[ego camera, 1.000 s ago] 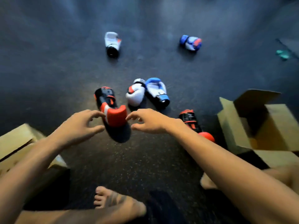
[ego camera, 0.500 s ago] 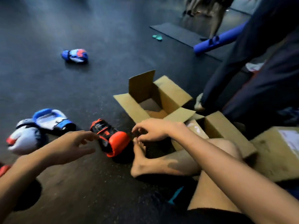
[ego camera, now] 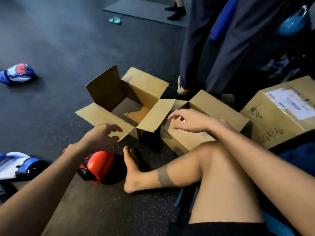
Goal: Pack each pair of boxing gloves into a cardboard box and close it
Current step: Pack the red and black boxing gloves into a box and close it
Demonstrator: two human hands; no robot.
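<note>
The open box (ego camera: 105, 87) stands upright at centre with its four brown flaps spread and nothing inside. A second box (ego camera: 219, 113) sits just beside it at 3 o'clock, under its right flap; whether its top is closed cannot be told. Further out at 3 o'clock is a sealed box (ego camera: 272, 123) with a white label. A red glove (ego camera: 100, 165) lies on its side at 7 o'clock. A blue-white glove (ego camera: 17, 165) lies at 8 o'clock, and a blue-red glove (ego camera: 17, 73) lies well apart at 10 o'clock.

Black shorts (ego camera: 221, 229) cover the thigh at lower right. A dark band tattoo (ego camera: 164, 178) rings the leg above the bare foot (ego camera: 132, 169). The left arm (ego camera: 42, 189) and right arm (ego camera: 255, 154) are bare.
</note>
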